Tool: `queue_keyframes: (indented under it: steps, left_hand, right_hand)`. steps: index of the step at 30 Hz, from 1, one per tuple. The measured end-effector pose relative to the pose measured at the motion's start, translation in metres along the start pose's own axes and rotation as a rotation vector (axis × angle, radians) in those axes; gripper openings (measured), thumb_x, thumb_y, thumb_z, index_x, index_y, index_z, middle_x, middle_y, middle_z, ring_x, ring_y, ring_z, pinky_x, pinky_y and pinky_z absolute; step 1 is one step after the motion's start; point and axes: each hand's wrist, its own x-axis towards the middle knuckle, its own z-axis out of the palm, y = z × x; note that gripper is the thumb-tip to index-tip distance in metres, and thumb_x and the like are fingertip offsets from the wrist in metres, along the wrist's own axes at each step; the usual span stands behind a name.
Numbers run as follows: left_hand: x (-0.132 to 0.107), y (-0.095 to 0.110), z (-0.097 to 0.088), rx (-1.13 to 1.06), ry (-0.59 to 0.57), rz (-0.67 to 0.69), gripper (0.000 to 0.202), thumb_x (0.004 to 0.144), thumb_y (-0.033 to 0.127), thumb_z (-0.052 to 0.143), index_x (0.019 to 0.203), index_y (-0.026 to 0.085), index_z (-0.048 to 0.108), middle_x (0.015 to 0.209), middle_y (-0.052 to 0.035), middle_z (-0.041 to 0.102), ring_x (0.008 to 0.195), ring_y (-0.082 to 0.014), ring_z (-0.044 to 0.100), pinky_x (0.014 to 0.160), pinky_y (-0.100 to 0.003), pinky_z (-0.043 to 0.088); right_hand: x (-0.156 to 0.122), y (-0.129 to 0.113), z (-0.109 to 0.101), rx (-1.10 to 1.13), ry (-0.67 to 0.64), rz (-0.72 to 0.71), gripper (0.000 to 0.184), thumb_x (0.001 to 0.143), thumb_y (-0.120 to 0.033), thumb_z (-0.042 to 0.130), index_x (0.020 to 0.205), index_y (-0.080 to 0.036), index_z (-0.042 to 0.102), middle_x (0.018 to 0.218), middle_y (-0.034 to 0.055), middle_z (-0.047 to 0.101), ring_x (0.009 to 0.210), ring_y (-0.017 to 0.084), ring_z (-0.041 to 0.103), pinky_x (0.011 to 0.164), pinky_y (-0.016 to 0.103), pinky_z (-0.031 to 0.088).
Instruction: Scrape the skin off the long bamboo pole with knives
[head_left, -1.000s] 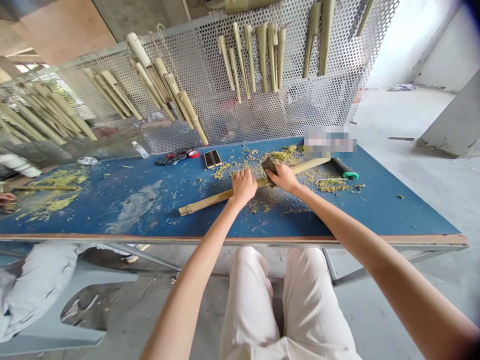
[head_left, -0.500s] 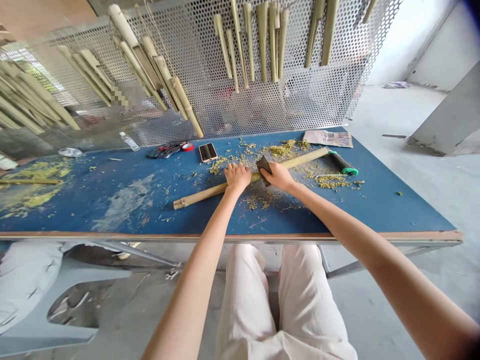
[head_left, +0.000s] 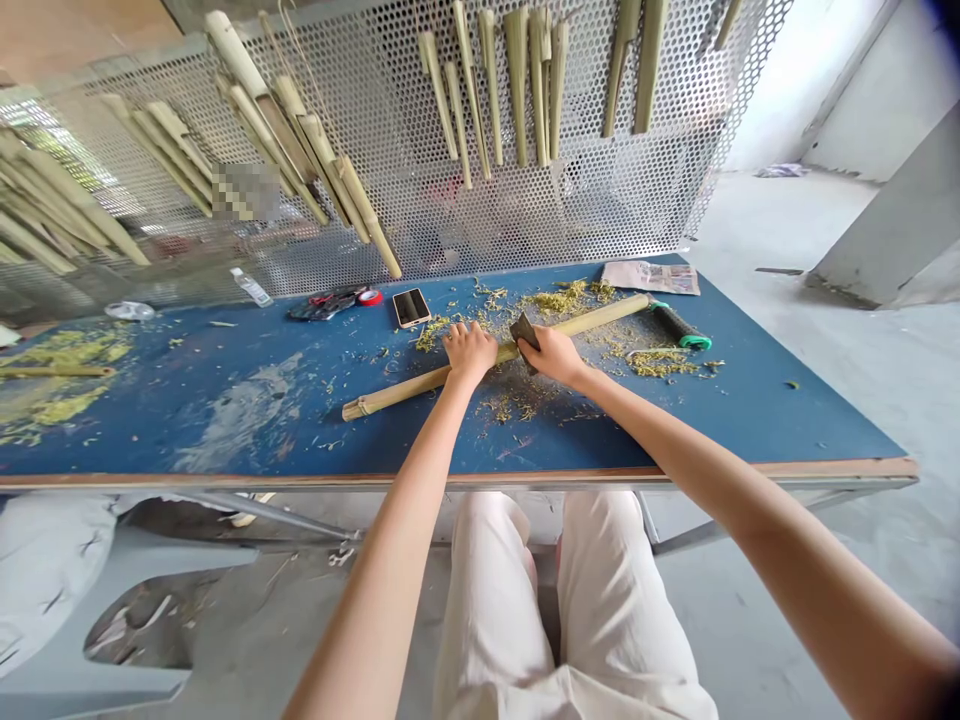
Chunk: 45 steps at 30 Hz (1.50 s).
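A long bamboo pole (head_left: pixel 405 390) lies slantwise on the blue table (head_left: pixel 750 400), its right end farther back. My left hand (head_left: pixel 470 350) is closed over the pole near its middle. Just to the right, my right hand (head_left: pixel 555 352) grips a dark, flat piece of sandpaper (head_left: pixel 523 328) that lies against the pole; the fingers' undersides are hidden. Yellow-green bamboo shavings (head_left: pixel 562 298) are scattered behind and around the pole. Close to its right end lies a dark cylinder with green ends (head_left: pixel 679 326).
A phone (head_left: pixel 411 308), red tape roll (head_left: pixel 369 297), small bottle (head_left: pixel 251 287) and folded paper (head_left: pixel 651 277) lie along the back. Bamboo pieces hang on the perforated metal screen (head_left: pixel 420 220) behind. Another thin stick (head_left: pixel 56 371) lies among shavings at left, near a grey stool (head_left: pixel 217 560).
The whole view has shifted slightly. Both hands stay at about the same places on the pole, with the flat piece still in my right hand.
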Motion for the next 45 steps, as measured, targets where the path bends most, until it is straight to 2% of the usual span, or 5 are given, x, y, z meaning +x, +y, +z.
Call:
queue_keyframes:
  steps: [7, 15, 21, 40, 45]
  left_hand:
    - [-0.017, 0.003, 0.004, 0.043, 0.017, 0.072, 0.051, 0.102, 0.03, 0.027, 0.132, 0.009, 0.063, 0.141, -0.0235, 0.061, 0.138, -0.035, 0.05, 0.114, -0.051, 0.039]
    - [-0.033, 0.007, 0.006, 0.096, 0.075, 0.101, 0.053, 0.104, 0.03, 0.025, 0.137, 0.009, 0.061, 0.146, -0.0205, 0.06, 0.144, -0.0339, 0.045, 0.116, -0.052, 0.036]
    - [-0.046, 0.009, 0.003, 0.105, 0.101, 0.14, 0.056, 0.105, 0.031, 0.024, 0.139, 0.006, 0.06, 0.147, -0.0221, 0.058, 0.146, -0.0347, 0.044, 0.119, -0.052, 0.035]
    - [-0.063, 0.013, 0.002, 0.079, 0.118, 0.181, 0.058, 0.106, 0.03, 0.022, 0.14, 0.0, 0.059, 0.146, -0.024, 0.059, 0.147, -0.0337, 0.043, 0.122, -0.053, 0.032]
    - [-0.064, 0.012, -0.001, 0.06, 0.095, 0.208, 0.057, 0.105, 0.029, 0.023, 0.137, 0.002, 0.062, 0.144, -0.0236, 0.06, 0.143, -0.034, 0.048, 0.121, -0.053, 0.032]
  right_hand:
    - [0.001, -0.004, 0.0, -0.02, 0.023, 0.028, 0.025, 0.101, -0.03, 0.044, 0.098, -0.016, 0.065, 0.089, 0.0134, 0.074, 0.079, 0.024, 0.068, 0.065, 0.029, 0.043]
    - [0.0, -0.001, -0.007, 0.12, -0.033, 0.04, 0.021, 0.099, -0.028, 0.047, 0.082, -0.02, 0.057, 0.064, 0.0064, 0.066, 0.06, 0.02, 0.063, 0.059, 0.028, 0.045]
    - [0.001, -0.001, -0.01, 0.128, -0.028, 0.029, 0.023, 0.095, -0.025, 0.049, 0.073, -0.022, 0.052, 0.062, 0.0068, 0.065, 0.059, 0.02, 0.062, 0.059, 0.028, 0.046]
    - [0.001, -0.003, -0.015, 0.132, -0.051, 0.021, 0.029, 0.095, -0.022, 0.049, 0.065, -0.021, 0.051, 0.06, 0.0061, 0.064, 0.056, 0.016, 0.058, 0.055, 0.024, 0.041]
    - [0.002, -0.001, -0.014, 0.133, -0.067, 0.009, 0.024, 0.095, -0.023, 0.048, 0.072, -0.02, 0.055, 0.059, 0.0057, 0.063, 0.055, 0.016, 0.057, 0.055, 0.025, 0.041]
